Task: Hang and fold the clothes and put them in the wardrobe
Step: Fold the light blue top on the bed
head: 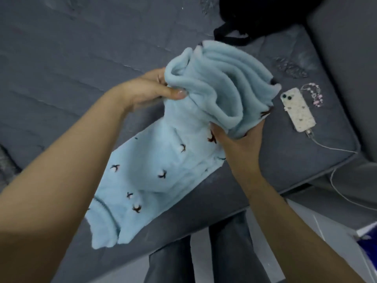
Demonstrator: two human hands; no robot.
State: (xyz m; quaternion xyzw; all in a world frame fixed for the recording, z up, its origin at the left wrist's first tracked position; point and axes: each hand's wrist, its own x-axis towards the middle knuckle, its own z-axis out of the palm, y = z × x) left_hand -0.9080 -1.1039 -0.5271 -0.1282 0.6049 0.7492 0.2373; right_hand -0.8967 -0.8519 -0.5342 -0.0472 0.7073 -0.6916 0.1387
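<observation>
Both hands, left [151, 88] and right [238, 144], grip bunched blue garment [163, 164] at frame center, over grey sofa [61, 58] (creased fabric); phone [296, 110] on cushion, right.

A: What sort of place is this?

B: A home, most likely a living room or bedroom. The main surface is a grey upholstered sofa [295, 160] with a separate seat cushion and a raised padded arm on the right.

A: What else supports that?

B: Personal items lie on the cushion: a phone [296, 109] in a speckled case, with a beaded charm [313, 94] just beside it and a white charging cable [334, 180] plugged in and trailing off the cushion edge. A black garment [255, 19] lies at the far end. A soft light-blue fleece garment [163, 160] with a small printed motif is spread on the sofa.
</observation>
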